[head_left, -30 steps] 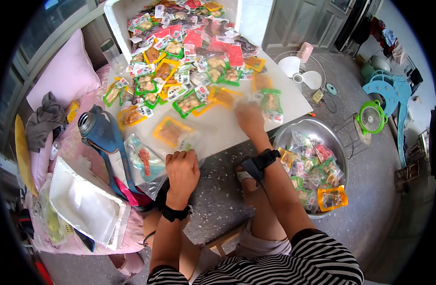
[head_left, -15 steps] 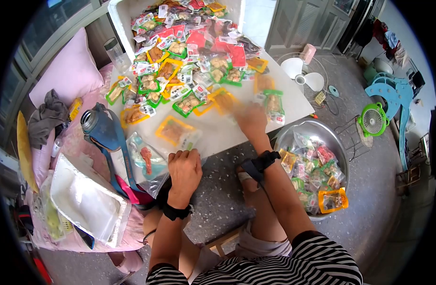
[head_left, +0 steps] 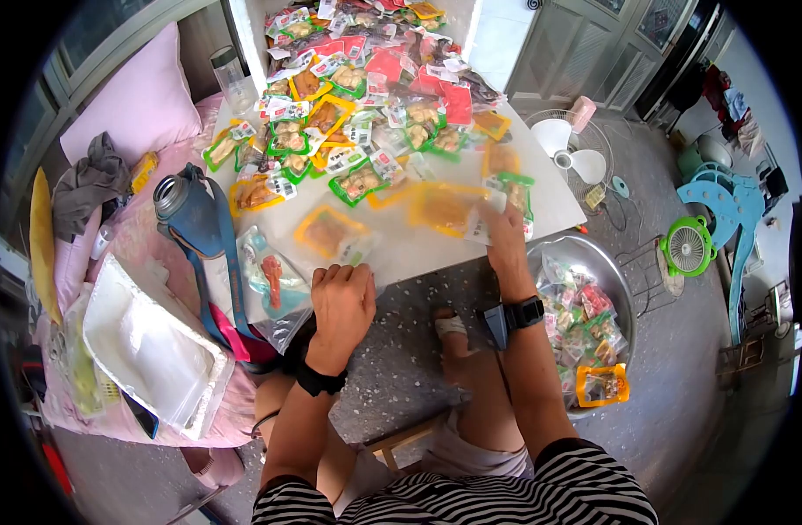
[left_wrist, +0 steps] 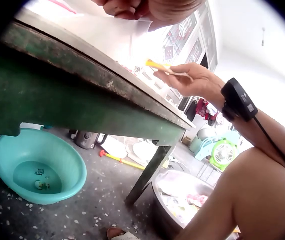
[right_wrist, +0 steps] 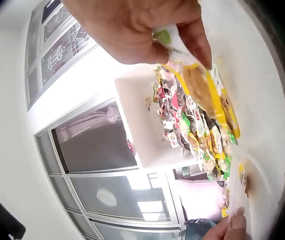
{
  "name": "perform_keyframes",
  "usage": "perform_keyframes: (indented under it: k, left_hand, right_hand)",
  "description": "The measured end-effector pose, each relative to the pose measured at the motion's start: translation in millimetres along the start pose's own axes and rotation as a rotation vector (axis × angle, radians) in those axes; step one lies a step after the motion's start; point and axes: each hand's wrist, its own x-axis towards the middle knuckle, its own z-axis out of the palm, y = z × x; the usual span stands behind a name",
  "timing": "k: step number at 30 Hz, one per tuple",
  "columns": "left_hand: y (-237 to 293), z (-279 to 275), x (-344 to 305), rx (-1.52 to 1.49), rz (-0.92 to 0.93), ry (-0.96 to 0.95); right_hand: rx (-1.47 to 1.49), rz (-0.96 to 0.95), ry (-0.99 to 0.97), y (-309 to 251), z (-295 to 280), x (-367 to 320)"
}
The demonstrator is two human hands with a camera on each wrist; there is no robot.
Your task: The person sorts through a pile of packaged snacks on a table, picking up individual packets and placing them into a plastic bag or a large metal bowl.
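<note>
In the head view, my right hand (head_left: 506, 232) pinches a yellow-bordered food packet (head_left: 440, 208) by its white end, over the table's near right part. The right wrist view shows the brown food inside this packet (right_wrist: 197, 85) between clear film. My left hand (head_left: 342, 302) is at the table's near edge, fingers curled. Thumb and fingers of this left hand (right_wrist: 228, 230) pinch a translucent plastic bag (right_wrist: 240, 195). Just beyond it, another yellow-bordered packet (head_left: 329, 229) lies flat on the white tabletop (head_left: 278, 229).
Heaped packets (head_left: 357, 131) spill from a white foam box (head_left: 490, 39) at the back. A metal basin (head_left: 627, 328) of packets stands on the floor at right. At left are a blue bottle (head_left: 191, 210) and a foam lid (head_left: 147, 341). A teal basin (left_wrist: 37, 167) sits under the table.
My right hand has moved right and toward me, bringing up a yellow-bordered packet from the near edge of the heap. The left hand stays almost in place. The head view has shifted slightly.
</note>
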Motion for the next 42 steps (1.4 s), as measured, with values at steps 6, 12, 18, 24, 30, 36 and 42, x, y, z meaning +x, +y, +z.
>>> perform_keyframes:
  k: [6, 12, 18, 24, 30, 36, 42]
  left_hand:
    - [-3, 3, -1, -0.045, -0.048, 0.076]
    - [0, 4, -2, 0.019, 0.002, 0.05]
    - [7, -3, 2, 0.091, 0.037, 0.083]
    - [2, 4, 0, 0.05, 0.07, 0.146]
    - [1, -4, -3, 0.034, -0.003, 0.108]
    - [5, -2, -5, 0.043, 0.028, 0.055]
    - [-3, -6, -4, 0.093, -0.051, 0.024]
  right_hand:
    - [-0.207, 0.223, -0.368, -30, -16, -29]
    - [-0.295, 0.272, -0.465, -16, 6, -42]
    - [-0.134, 0.146, -0.333, 13, 41, -54]
    - [0.302, 0.47, -0.512, 44, 82, -79]
    - [-0.439, 0.331, -0.514, 30, 79, -62]
    - [-0.169, 0.259, -0.439, 66, 108, -73]
    - [-0.289, 0.417, -0.567, 65, 112, -65]
